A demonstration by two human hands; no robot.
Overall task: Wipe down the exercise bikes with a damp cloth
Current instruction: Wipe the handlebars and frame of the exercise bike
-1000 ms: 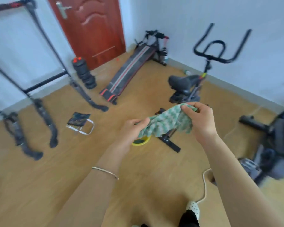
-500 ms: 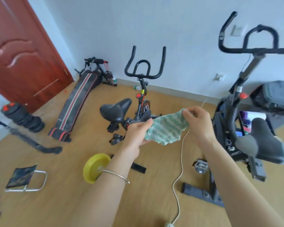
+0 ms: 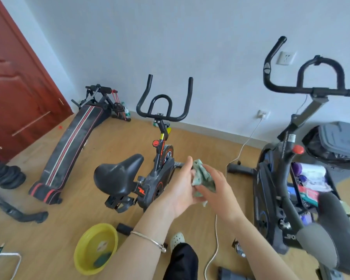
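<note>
A green and white cloth [image 3: 202, 177] is bunched up between my two hands at mid-frame. My left hand [image 3: 181, 190] cups it from the left with the palm facing right. My right hand [image 3: 215, 190] presses on it from the right. Just behind my hands stands a small black and orange exercise bike [image 3: 150, 174] with its black saddle [image 3: 117, 174] to the left. A larger black exercise bike [image 3: 287, 170] stands close on the right, its grey saddle at the lower right.
A yellow basin [image 3: 95, 247] sits on the wooden floor by my feet. A white cable [image 3: 216, 235] runs across the floor to a wall socket. A sit-up bench [image 3: 69, 152] lies at the left, near a red door [image 3: 14, 93].
The cloth was stretched out flat between my hands; now it is crumpled into a ball between both palms. The view has moved closer to the two bikes.
</note>
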